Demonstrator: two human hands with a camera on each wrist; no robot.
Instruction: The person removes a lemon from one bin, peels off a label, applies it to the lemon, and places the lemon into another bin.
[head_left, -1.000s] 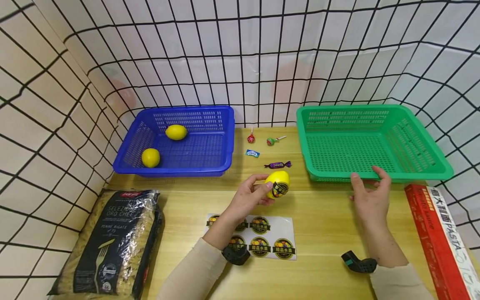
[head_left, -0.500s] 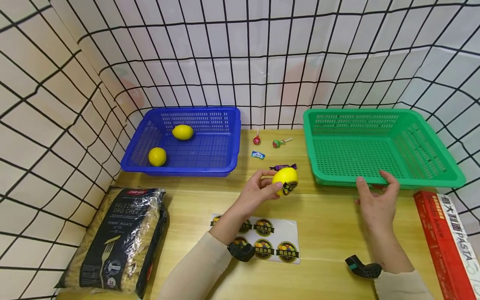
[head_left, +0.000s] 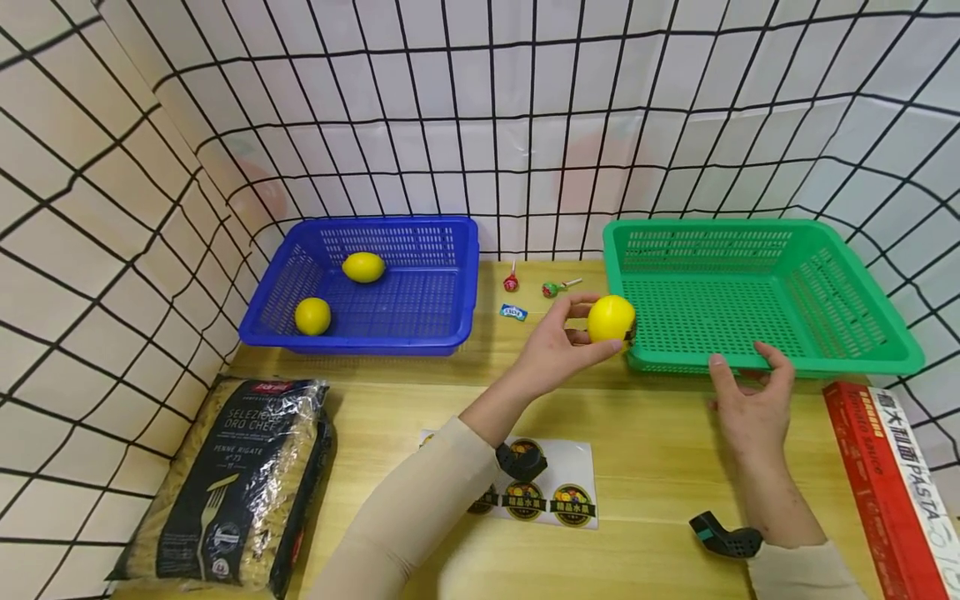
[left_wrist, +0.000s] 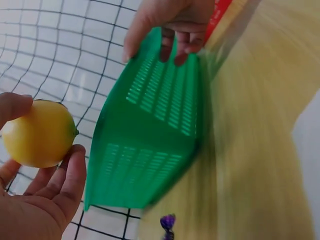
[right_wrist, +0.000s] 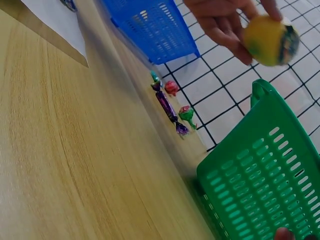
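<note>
Fingers [head_left: 573, 310] of the left hand [head_left: 558, 350] curl round a yellow lemon [head_left: 611, 318], held off the worktop [head_left: 660, 467] just at the near left corner of the green basket [head_left: 765, 287]. Lemon carries a dark sticker on its right side. Right hand [head_left: 750, 408] grips the green basket's near rim, fingers over the edge. Blue basket [head_left: 375, 287] at left holds two lemons. Sticker sheet [head_left: 555, 492] lies under the left forearm.

Beige sleeves, black wrist cameras
</note>
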